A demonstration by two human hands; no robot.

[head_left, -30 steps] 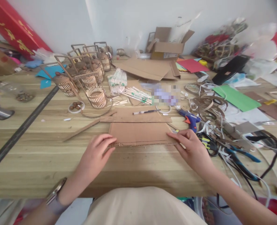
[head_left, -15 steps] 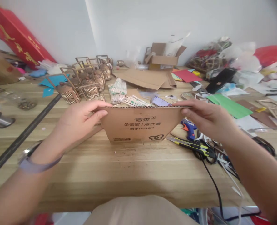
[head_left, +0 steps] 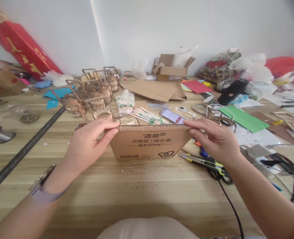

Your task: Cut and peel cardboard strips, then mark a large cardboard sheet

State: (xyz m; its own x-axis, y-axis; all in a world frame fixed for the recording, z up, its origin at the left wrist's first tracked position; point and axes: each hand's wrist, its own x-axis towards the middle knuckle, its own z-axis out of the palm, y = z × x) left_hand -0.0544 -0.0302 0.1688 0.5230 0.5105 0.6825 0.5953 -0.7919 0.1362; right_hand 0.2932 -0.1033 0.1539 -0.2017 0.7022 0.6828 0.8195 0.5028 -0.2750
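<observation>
A brown piece of corrugated cardboard [head_left: 149, 146] with dark printed characters stands upright on the wooden table, its printed face toward me. My left hand [head_left: 94, 141] pinches its top left corner between thumb and fingers. At the top right corner, my right hand [head_left: 208, 134] grips the same edge, thumb on the near side. To the right of the cardboard lies a yellow and black utility knife [head_left: 204, 161], its blade end close to the cardboard's lower right corner. A blue glue gun [head_left: 203, 152] is mostly hidden behind my right hand.
Small bamboo lanterns [head_left: 97, 98] stand at the back left. Behind the cardboard lie wrapped sticks [head_left: 147, 115] and a phone [head_left: 173, 116]. Flat cardboard sheets [head_left: 154, 89] and an open box [head_left: 173, 69] sit farther back. A black bar [head_left: 27, 144] crosses the left side; a black cable [head_left: 230, 199] hangs at right.
The view has tilted up slightly, so the scene sits lower. My right hand has shifted a little inward along the top edge. Both hands keep hold of the cardboard.
</observation>
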